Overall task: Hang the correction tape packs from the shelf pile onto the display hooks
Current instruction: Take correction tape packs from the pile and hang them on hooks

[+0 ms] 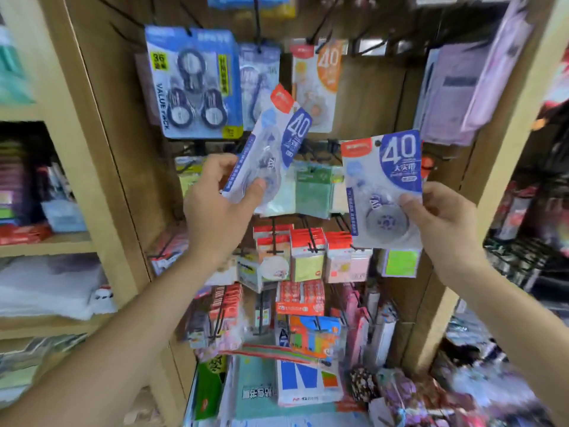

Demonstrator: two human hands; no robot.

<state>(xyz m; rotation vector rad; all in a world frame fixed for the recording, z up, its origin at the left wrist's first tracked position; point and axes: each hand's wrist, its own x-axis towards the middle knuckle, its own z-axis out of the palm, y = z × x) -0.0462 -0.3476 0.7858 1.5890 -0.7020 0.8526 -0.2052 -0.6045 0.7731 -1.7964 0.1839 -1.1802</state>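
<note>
Our left hand pinches one tilted correction tape pack by its lower edge; our right hand grips another pack upright. We level each punched hole, then slide it squarely onto a free display hook.

Bright, even indoor light, soft shadows only. Heavy motion blur toward lower right and left edges; wide-angle bending at borders.

Left hand and right hand each grip a blue correction tape pack before the hooks.
</note>
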